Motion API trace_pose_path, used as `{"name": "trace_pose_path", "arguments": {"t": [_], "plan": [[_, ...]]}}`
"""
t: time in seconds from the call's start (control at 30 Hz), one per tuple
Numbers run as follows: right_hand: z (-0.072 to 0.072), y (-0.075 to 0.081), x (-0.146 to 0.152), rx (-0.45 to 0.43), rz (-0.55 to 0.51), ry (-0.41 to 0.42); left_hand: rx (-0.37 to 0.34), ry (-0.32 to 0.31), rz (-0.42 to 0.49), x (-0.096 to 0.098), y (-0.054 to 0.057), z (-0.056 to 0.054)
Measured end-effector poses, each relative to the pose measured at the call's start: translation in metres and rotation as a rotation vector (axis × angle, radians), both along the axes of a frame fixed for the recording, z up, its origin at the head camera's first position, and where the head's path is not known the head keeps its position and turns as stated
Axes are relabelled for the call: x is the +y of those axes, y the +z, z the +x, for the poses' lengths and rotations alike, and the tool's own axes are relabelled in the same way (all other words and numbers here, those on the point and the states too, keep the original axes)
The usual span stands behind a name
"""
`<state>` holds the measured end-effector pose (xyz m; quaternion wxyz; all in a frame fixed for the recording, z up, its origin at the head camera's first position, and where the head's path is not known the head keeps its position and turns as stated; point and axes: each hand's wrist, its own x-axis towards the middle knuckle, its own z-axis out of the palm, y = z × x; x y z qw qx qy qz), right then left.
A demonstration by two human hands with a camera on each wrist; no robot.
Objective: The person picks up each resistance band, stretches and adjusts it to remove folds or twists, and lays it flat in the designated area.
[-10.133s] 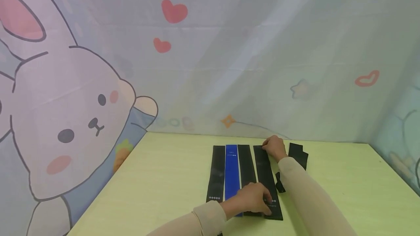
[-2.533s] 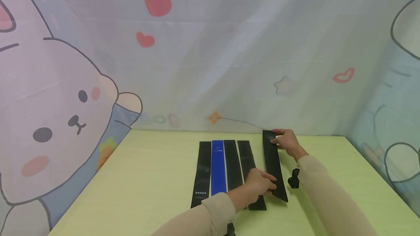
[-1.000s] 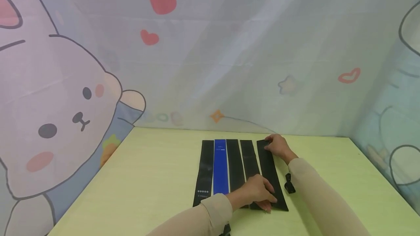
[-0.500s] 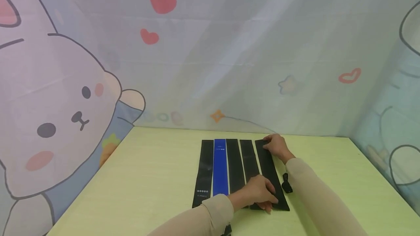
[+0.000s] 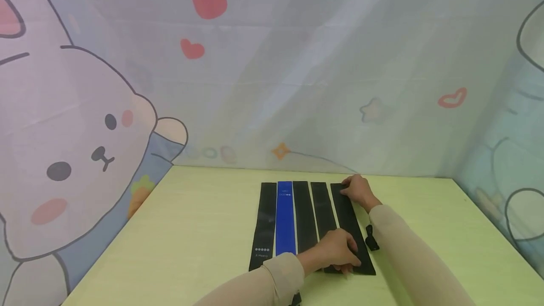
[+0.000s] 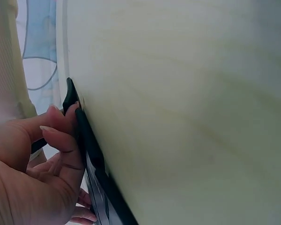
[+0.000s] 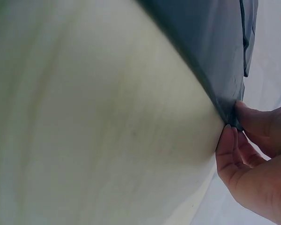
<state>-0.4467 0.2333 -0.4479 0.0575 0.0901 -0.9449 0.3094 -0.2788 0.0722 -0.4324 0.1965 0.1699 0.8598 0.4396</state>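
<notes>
Several flat resistance bands lie side by side on the table, running away from me. Far left is a black band (image 5: pixel 265 221) with a row of white dots and lettering, then a blue band (image 5: pixel 285 221) and more black ones. My right hand (image 5: pixel 359 190) pinches the far right corner of the rightmost black resistance band (image 5: pixel 350 225) between thumb and fingertips, plain in the right wrist view. Bent over that band's near end is my left hand (image 5: pixel 337 250), its thumb and fingertips at the end edge in the left wrist view. It hides the near parts of neighbouring bands.
A pale yellow-green table (image 5: pixel 191 230) carries the bands. Behind it hangs a printed cloth backdrop (image 5: pixel 272 84) with a rabbit and hearts. A small black wrist device (image 5: pixel 371 237) shows beneath the right sleeve, partly covered.
The rightmost black band was held raised and slanted 2.5 s ago; now it lies flat beside the others. The folded black pile seen at right 10 s ago is gone. Little moved since 0.5 s ago.
</notes>
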Motion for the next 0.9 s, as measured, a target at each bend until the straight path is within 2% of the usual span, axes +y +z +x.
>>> {"name": "trace_pose_path", "arguments": {"t": [0.1, 0.27, 0.5, 0.73, 0.8, 0.9], "plan": [[0.002, 0.001, -0.001, -0.015, 0.015, 0.01, -0.01, -0.028, 0.004, -0.001, 0.0, 0.0], [0.004, 0.003, -0.001, -0.055, 0.044, 0.0, -0.02, -0.041, -0.008, 0.0, -0.002, -0.001], [0.011, 0.004, 0.01, -0.057, 0.054, -0.009, -0.007, -0.069, -0.037, 0.007, -0.004, -0.001], [0.015, 0.006, 0.025, -0.083, 0.015, -0.026, 0.016, -0.131, -0.06, 0.011, 0.002, 0.0], [0.015, 0.006, 0.027, -0.091, 0.004, -0.022, 0.025, -0.129, -0.058, 0.01, 0.004, -0.001], [0.016, 0.005, 0.03, -0.123, -0.069, -0.022, 0.047, -0.114, -0.043, 0.005, 0.006, -0.004]]}}
